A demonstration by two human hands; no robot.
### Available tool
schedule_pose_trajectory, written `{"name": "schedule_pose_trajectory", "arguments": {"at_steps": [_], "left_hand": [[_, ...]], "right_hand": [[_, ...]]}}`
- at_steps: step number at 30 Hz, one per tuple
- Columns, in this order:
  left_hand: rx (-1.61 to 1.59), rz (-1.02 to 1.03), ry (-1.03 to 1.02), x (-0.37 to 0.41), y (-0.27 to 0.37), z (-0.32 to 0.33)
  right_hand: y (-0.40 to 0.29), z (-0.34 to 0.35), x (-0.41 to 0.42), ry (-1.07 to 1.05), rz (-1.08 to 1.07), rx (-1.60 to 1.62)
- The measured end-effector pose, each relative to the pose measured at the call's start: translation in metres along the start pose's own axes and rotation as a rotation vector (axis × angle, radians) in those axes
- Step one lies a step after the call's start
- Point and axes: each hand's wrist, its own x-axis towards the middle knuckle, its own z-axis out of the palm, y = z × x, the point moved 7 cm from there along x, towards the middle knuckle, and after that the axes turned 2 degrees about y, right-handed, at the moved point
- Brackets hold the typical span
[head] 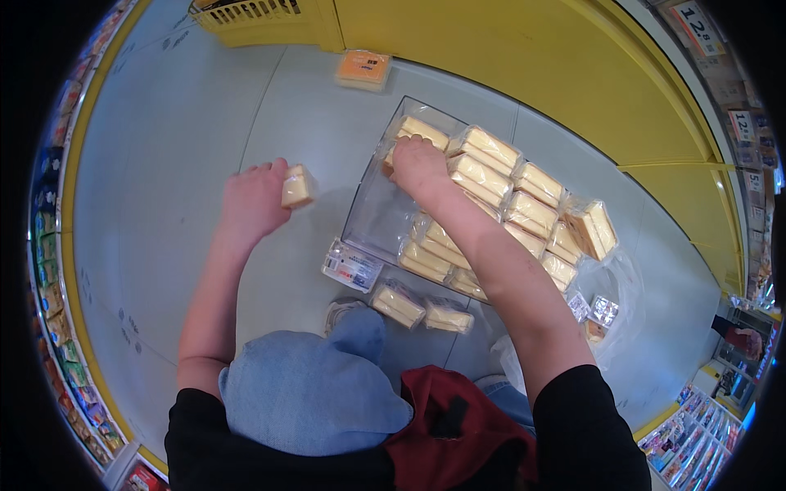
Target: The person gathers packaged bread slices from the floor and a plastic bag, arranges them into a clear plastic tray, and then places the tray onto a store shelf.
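Note:
My left hand (253, 195) is closed around a clear-wrapped slab of sandwich bread (298, 186), held to the left of a clear plastic tray (376, 212) on the floor. My right hand (421, 161) reaches into the tray's far left corner, its fingers around another wrapped bread pack (389, 164) that it mostly hides. Packs of the same kind (480, 178) stand in rows along the tray's right side. My right forearm covers some of them. One pack (593, 230) leans tilted at the tray's right end.
Two bread packs (398, 304) and a labelled pack (352, 265) lie near my shoe. An orange-labelled pack (363, 70) rests by the yellow shelf base (491, 55). A yellow basket (264, 21) stands at the far left. A plastic bag (620, 301) with small packs lies at right.

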Motion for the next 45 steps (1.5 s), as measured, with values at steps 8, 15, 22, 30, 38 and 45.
{"name": "schedule_pose_trajectory", "arguments": {"at_steps": [8, 15, 22, 30, 38, 45], "left_hand": [[0.083, 0.131, -0.173, 0.051, -0.007, 0.117], [-0.476, 0.265, 0.139, 0.090, 0.030, -0.031], [-0.415, 0.470, 0.209, 0.106, 0.106, -0.071], [0.067, 0.657, 0.160, 0.134, 0.190, 0.051], [0.179, 0.663, 0.504, 0.131, 0.211, 0.062], [0.029, 0.538, 0.287, 0.129, 0.191, 0.061]], "right_hand": [[-0.011, 0.031, -0.005, 0.080, -0.040, -0.302], [-0.028, 0.017, -0.018, 0.074, -0.243, -0.303], [-0.048, -0.102, -0.132, 0.374, -0.642, -0.032], [0.024, -0.135, -0.269, -0.118, -0.259, 0.394], [0.086, 0.111, -0.368, -0.454, -0.135, 0.033], [0.043, -0.013, -0.279, 0.220, -0.151, 0.312]]}}
